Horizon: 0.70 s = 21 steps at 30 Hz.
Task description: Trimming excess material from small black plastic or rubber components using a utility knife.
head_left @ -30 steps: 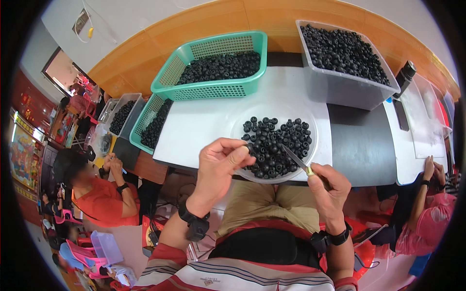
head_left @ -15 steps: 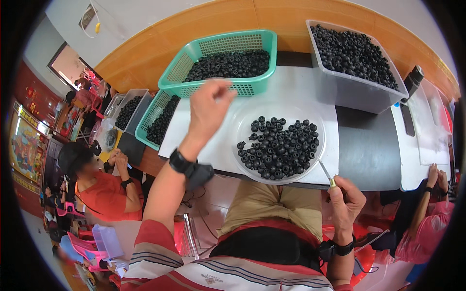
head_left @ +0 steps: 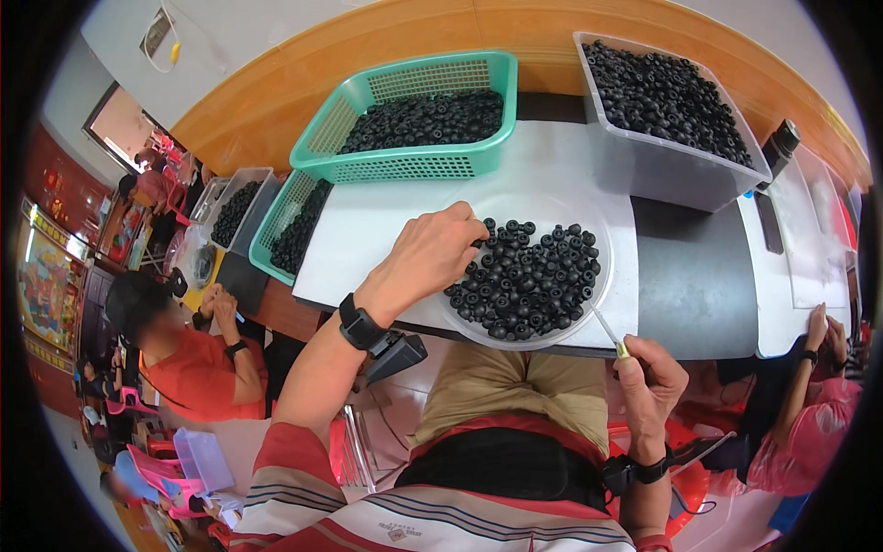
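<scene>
Left hand (head_left: 432, 253) back from green plastic basket (head_left: 414, 166), fingers pinching among small black round fruits (head_left: 529, 276) in clear bowl (head_left: 602, 216); right hand (head_left: 648, 386) fisted around thin metal pick (head_left: 609, 331)

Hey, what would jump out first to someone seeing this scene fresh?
Heaps of small black round pieces: a clear dish of them sits at the table's near edge, with the left hand reaching into its left side. Behind stand a green basket and a clear bin, both filled with the same. The right hand, below the table edge, holds a thin tool.
</scene>
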### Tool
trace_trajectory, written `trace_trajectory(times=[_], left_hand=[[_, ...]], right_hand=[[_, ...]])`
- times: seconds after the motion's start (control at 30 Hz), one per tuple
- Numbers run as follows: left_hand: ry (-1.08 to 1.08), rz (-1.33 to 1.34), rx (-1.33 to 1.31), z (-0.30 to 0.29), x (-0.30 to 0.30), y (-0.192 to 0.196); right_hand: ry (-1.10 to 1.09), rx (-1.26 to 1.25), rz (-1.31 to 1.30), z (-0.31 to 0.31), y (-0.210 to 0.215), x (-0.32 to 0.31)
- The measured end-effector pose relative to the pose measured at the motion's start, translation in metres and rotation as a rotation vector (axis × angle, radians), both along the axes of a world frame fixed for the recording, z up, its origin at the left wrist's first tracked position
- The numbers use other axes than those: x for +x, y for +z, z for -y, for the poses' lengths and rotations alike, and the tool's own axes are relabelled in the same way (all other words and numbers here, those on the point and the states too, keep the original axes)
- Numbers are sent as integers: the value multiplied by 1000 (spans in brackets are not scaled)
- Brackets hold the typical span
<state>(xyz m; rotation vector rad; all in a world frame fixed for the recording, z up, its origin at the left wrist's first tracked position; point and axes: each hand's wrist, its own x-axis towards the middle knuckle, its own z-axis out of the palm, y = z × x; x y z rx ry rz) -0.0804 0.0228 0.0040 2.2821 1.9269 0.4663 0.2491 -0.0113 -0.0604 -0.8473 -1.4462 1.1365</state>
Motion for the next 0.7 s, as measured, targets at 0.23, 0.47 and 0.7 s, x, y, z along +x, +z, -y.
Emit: trace_trajectory(times=[0.23,0.47,0.7], left_hand=[[19,60,7,-1,1,-7],[11,212,-31,7,10,0],[45,685,-98,16,11,0]], right_hand=[[21,55,16,0,-3,1],[9,59,0,1,0,-1],[6,35,-1,0,-3,3]])
